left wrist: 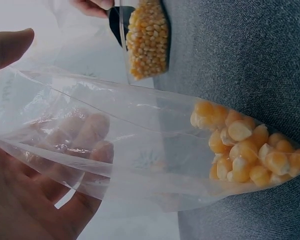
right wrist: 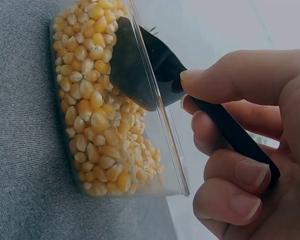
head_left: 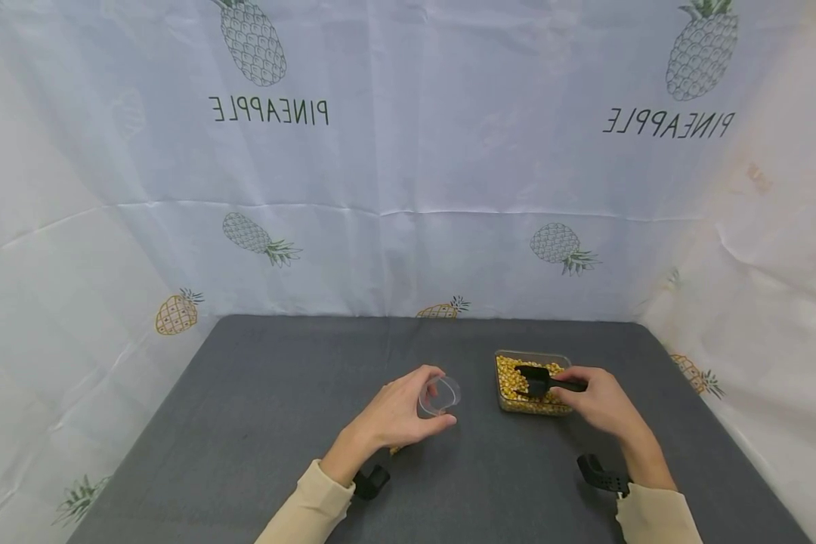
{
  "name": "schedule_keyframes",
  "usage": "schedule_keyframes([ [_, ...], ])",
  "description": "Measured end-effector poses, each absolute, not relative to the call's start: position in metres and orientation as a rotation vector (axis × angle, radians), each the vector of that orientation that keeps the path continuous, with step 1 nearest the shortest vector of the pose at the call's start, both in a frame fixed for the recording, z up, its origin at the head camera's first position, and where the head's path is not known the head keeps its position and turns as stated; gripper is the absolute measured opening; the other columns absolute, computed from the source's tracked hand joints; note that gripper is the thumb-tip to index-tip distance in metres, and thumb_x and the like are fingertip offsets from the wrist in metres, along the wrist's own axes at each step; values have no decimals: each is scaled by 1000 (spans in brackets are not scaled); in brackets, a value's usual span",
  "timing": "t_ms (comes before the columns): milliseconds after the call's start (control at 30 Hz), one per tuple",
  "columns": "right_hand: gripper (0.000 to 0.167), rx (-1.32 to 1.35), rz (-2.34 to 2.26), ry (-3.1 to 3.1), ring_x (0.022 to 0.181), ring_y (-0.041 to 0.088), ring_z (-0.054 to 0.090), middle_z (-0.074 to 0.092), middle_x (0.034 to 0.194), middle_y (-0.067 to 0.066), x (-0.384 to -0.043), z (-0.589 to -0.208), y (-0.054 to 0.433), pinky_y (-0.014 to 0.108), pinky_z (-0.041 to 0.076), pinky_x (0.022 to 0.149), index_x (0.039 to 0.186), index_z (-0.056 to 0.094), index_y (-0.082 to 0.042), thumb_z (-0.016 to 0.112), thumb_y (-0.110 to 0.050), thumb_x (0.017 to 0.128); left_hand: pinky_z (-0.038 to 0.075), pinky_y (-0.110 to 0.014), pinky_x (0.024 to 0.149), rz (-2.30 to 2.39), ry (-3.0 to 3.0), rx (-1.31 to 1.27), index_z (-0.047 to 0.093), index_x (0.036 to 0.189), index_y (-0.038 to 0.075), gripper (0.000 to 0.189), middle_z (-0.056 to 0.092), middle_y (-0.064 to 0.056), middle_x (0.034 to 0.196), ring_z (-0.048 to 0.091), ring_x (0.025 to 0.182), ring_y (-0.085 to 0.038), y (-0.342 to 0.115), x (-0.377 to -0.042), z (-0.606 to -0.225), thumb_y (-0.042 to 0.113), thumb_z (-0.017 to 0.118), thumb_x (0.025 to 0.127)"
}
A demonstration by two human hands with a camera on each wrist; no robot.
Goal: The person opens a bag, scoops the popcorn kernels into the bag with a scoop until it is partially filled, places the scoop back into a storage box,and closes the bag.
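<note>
My left hand [head_left: 397, 414] curves round the mouth of a clear plastic bag [left wrist: 145, 125], which stands spread in a round opening. Yellow corn kernels [left wrist: 245, 155] lie at the bottom of the bag, close to the tabletop. On the right, my right hand [head_left: 605, 404] grips the handle of a black scoop [right wrist: 235, 132] between thumb and fingers. The scoop's blade dips into a clear rectangular container [right wrist: 165, 120] full of corn kernels [right wrist: 90, 105]. In the head view most of the bag is hidden behind the left hand.
The grey tabletop [head_left: 279, 400] extends round both hands. White curtains [head_left: 449, 166] printed with pineapples enclose it at the back and sides. A black wrist strap [head_left: 601, 476] shows by the right wrist, another black mount [head_left: 372, 481] under the left.
</note>
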State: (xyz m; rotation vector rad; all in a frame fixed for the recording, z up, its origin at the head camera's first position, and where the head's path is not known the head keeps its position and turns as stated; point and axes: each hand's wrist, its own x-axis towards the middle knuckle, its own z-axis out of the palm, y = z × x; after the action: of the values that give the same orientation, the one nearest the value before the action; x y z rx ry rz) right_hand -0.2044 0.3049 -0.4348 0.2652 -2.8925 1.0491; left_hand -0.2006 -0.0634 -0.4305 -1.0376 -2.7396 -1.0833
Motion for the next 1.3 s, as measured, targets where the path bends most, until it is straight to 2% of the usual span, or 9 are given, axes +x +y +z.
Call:
schedule_keyframes([
  [267, 34, 291, 1100, -2888, 114, 44, 59, 66, 123, 22, -205, -438, 311, 53, 52, 81, 122, 70, -2, 70, -27, 99, 46, -26, 67, -1088, -2739, -1032, 52, 142, 13, 66, 64, -5, 109, 53, 79, -4, -64, -201, -431, 53, 69, 92],
  [467, 37, 254, 1135, -2885, 116, 45, 59, 66, 124, 22, -203, -441, 316, 57, 51, 85, 124, 70, -1, 70, -29, 99, 46, -26, 67, -1084, -2724, -1040, 52, 142, 10, 67, 64, -5, 109, 53, 79, -4, -64, -201, -431, 52, 70, 93],
  [733, 41, 225, 1200, -2870, 95, 29, 68, 68, 117, 20, -202, -440, 323, 52, 54, 80, 127, 67, 2, 70, -28, 98, 46, -26, 67, -1082, -2727, -1037, 52, 142, 12, 66, 64, -5, 109, 53, 79, -4, -64, -200, -431, 54, 69, 93],
  [1000, 42, 222, 1157, -2865, 118, 49, 55, 63, 127, 26, -199, -437, 332, 58, 51, 83, 126, 68, 1, 69, -31, 99, 47, -26, 68, -1084, -2731, -1034, 51, 142, 15, 66, 64, -4, 110, 54, 79, -4, -64, -199, -431, 54, 68, 93],
  [1300, 46, 186, 1215, -2854, 123, 51, 51, 58, 133, 29, -198, -434, 338, 60, 49, 86, 129, 66, 1, 69, -35, 99, 47, -26, 68, -1081, -2714, -1037, 51, 142, 12, 67, 64, -4, 110, 54, 80, -5, -64, -200, -430, 53, 69, 93],
])
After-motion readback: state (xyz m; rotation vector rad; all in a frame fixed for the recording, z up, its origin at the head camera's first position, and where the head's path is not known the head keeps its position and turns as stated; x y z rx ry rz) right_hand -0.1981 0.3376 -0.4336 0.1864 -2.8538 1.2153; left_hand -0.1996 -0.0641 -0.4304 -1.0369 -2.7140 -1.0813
